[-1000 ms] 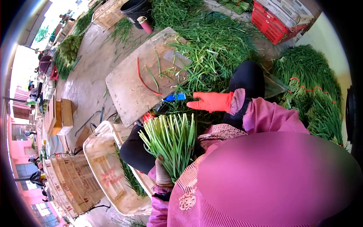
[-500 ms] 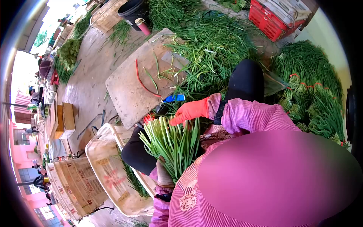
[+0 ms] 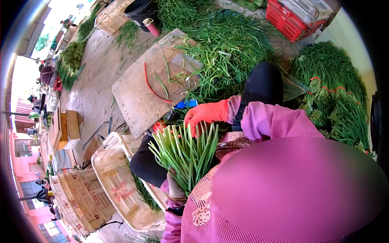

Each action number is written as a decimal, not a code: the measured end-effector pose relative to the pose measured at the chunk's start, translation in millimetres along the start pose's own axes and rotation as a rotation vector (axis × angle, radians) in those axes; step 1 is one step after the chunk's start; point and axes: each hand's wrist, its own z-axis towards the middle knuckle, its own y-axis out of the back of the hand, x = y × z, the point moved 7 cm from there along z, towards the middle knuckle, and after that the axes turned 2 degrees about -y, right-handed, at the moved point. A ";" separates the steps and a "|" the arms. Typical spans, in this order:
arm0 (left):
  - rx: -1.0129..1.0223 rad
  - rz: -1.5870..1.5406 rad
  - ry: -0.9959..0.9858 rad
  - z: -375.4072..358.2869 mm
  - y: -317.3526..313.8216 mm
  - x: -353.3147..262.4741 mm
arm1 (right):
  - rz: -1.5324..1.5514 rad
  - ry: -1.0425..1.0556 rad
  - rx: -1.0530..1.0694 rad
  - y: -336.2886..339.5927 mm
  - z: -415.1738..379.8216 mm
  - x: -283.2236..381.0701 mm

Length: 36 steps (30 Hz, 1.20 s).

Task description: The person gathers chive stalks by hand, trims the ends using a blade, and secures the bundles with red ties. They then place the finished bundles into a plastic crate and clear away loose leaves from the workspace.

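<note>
My left hand [image 3: 177,187], in a pale grey glove, is closed around the lower part of a thick bunch of chives [image 3: 186,158]. The pale cut ends point up and away from me, and the leaves fan out over my lap. Above them, my right hand [image 3: 204,114] wears an orange-red glove. Its fingers bend down onto the stalk ends at the bunch's upper edge, seemingly gripping some; the fingertips are partly hidden. Beyond the bunch lie red strips [image 3: 159,126] and a blue object [image 3: 186,104].
A worn board [image 3: 137,95] with a red strip lies ahead, beside a heap of loose greens [image 3: 231,44]. A white crate [image 3: 117,194] stands at my left. Tied bundles [image 3: 332,81] and a red basket [image 3: 283,20] are on the right. A pink bottle [image 3: 151,28] stands by a black bucket [image 3: 139,12].
My right hand has lifted slightly, and its fingers now bend down onto the stalk ends. The bunch has spread a little to the right. My left hand keeps its hold.
</note>
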 end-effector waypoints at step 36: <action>-0.001 0.052 0.003 5.8 3.7 1.7 | 0.168 0.468 -0.654 140.1 -78.1 95.3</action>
